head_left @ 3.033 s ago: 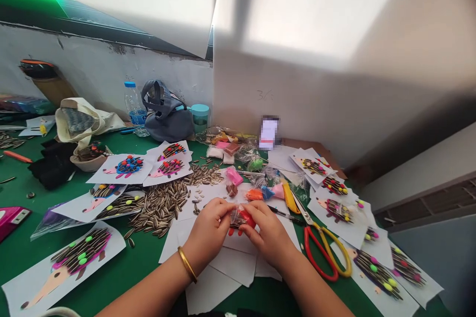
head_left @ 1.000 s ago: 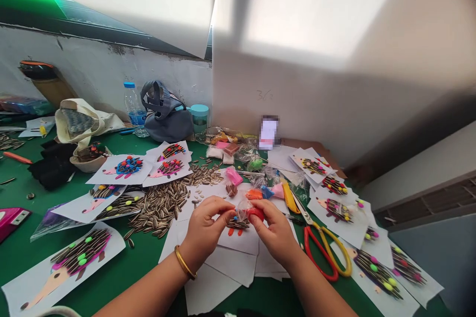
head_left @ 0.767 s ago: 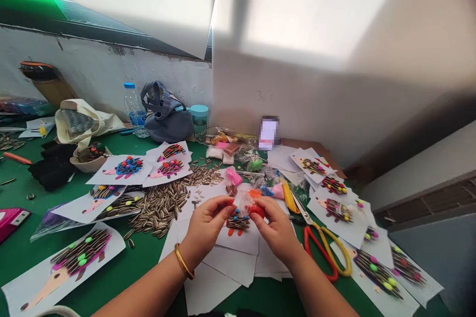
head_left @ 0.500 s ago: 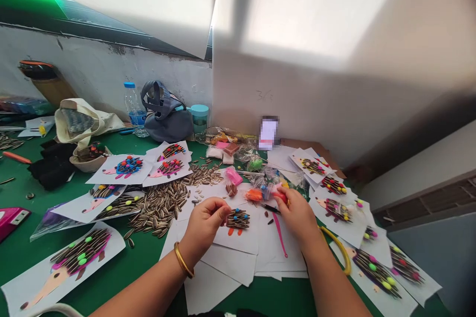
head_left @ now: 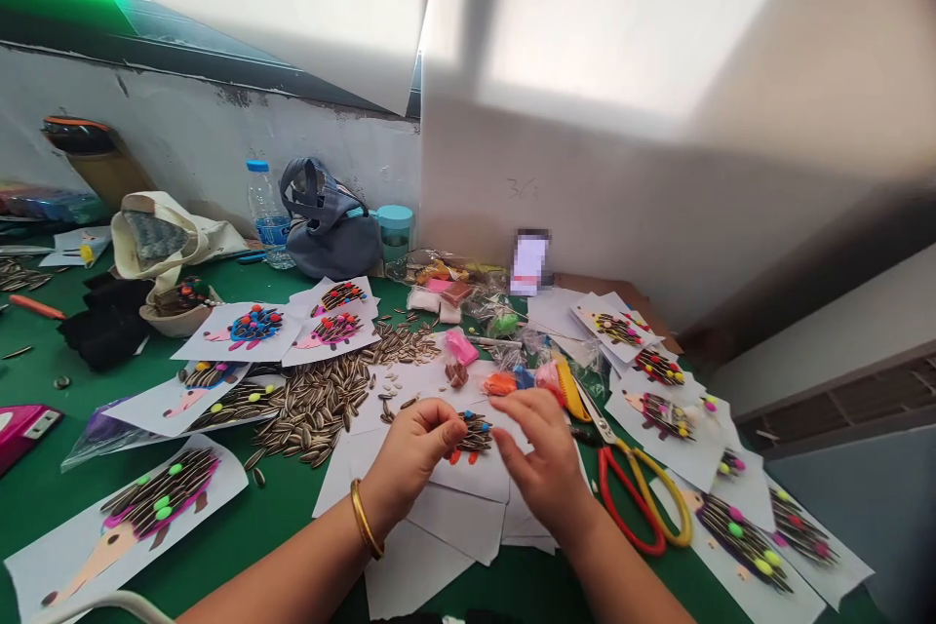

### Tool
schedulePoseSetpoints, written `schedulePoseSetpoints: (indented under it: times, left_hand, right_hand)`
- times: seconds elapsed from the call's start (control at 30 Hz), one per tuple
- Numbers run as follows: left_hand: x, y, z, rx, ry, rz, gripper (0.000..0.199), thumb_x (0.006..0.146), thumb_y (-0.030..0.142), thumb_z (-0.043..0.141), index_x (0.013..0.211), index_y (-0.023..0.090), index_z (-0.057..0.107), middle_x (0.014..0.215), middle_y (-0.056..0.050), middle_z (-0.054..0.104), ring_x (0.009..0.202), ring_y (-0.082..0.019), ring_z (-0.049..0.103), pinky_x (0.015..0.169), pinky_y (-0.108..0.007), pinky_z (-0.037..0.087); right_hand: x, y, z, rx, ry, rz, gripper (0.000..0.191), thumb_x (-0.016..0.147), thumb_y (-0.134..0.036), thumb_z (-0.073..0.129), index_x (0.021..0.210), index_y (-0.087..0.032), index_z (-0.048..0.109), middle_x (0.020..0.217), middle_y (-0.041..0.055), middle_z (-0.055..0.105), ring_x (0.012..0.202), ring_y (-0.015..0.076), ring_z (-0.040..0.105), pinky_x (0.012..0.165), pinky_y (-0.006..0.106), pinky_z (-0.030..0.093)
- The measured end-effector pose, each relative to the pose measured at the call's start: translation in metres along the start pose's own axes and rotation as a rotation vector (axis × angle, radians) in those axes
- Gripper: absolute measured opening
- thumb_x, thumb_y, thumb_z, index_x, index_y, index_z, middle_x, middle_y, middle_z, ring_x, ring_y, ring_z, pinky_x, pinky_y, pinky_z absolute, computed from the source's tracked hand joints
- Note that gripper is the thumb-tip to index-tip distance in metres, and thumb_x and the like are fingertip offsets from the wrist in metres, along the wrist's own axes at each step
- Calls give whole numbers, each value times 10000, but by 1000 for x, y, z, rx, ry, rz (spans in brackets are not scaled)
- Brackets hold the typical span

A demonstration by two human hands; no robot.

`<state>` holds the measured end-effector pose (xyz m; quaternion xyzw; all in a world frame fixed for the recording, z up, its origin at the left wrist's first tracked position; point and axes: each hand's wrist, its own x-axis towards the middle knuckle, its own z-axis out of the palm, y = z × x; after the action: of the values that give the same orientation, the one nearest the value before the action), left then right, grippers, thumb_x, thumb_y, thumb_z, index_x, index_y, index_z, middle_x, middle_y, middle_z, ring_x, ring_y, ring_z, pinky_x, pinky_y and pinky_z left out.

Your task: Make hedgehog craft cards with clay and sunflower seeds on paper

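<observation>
My left hand (head_left: 420,448) is in a pinch at the left side of a small seed hedgehog (head_left: 479,434) with blue dots and orange feet. Whatever its fingertips may hold is hidden. To the right of the hedgehog, my right hand (head_left: 545,463) has thumb and fingers apart, with nothing visible between them. Beneath both lies a white paper sheet (head_left: 468,517) on a stack of others. Lumps of orange clay (head_left: 499,383) and pink clay (head_left: 548,375) sit just beyond my right hand. Scissors (head_left: 633,492) with red and yellow handles lie to its right.
A pile of sunflower seeds (head_left: 322,405) spreads at left on the green table (head_left: 292,526). Several finished hedgehog pictures (head_left: 157,517) lie on both sides. A blue bag (head_left: 332,239), a water bottle (head_left: 269,219) and a phone (head_left: 529,263) stand along the back.
My right hand has moved left from the clay and pen towards the hedgehog, its fingers now apart. The scissors show more fully. My left hand has shifted slightly right, still pinched.
</observation>
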<state>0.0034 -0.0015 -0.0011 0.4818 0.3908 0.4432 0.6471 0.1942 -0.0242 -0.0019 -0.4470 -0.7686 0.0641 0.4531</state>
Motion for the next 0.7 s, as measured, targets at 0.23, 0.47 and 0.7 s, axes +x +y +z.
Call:
schedulePoseSetpoints:
  times: [0.23, 0.47, 0.7]
  left_hand:
    - [-6, -7, 3, 191, -118, 47, 516, 845, 590, 582, 601, 141, 652, 664, -34, 579, 668, -155, 502, 644, -273, 392]
    - [-12, 4, 14, -556, -115, -258, 602, 920, 662, 374, 1107, 173, 670, 1113, -112, 660, 1028, -231, 600, 948, -354, 433]
    - [-10, 10, 12, -1034, -210, -415, 646, 943, 630, 347, 1311, 130, 525, 1323, -176, 574, 1269, -281, 525, 1127, -406, 336]
  right_hand:
    - [-3, -25, 14, 106, -13, 29, 175, 906, -228, 636, 1071, -254, 689, 876, 42, 612, 832, 200, 565, 718, 359, 479]
    - [-2, -29, 18, 80, -24, -108, 348, 899, -110, 560, 1219, -231, 626, 960, 64, 652, 891, 215, 565, 796, 401, 480]
    - [-2, -41, 32, -7, -77, -175, 212, 930, -185, 558, 1102, -229, 674, 992, 55, 708, 922, 215, 586, 832, 390, 471]
